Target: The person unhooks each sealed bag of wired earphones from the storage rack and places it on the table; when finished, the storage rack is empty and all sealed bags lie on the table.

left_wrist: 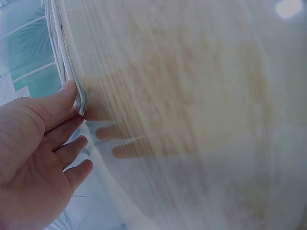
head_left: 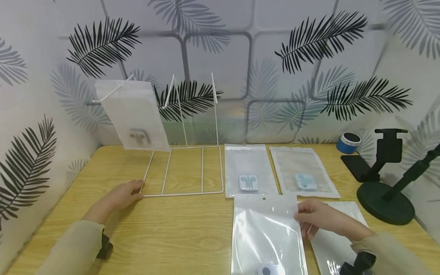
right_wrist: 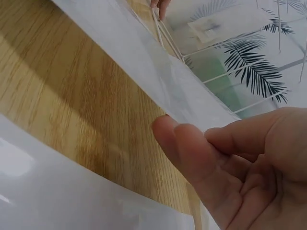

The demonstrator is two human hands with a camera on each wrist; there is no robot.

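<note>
My left hand (head_left: 122, 196) pinches the front left corner of a white wire display rack (head_left: 182, 194); in the left wrist view, thumb and forefinger meet at the wire (left_wrist: 67, 62). From a prong of the rack hangs a frosted bag (head_left: 125, 110) with a small earphone case in it. Two more prongs carry nothing. With thumb and fingers, my right hand (head_left: 323, 217) holds the right edge of a clear-fronted zip bag (head_left: 266, 233), raised off the wood in the right wrist view. A white square item shows low inside that bag.
Behind it lie two bags, a clear one (head_left: 245, 160) and a frosted one (head_left: 292, 162), each with an earphone case. Another bag (head_left: 333, 244) lies under my right forearm. At the right stand a black stand (head_left: 385, 202), a phone holder (head_left: 388, 149) and a blue round object (head_left: 345, 147).
</note>
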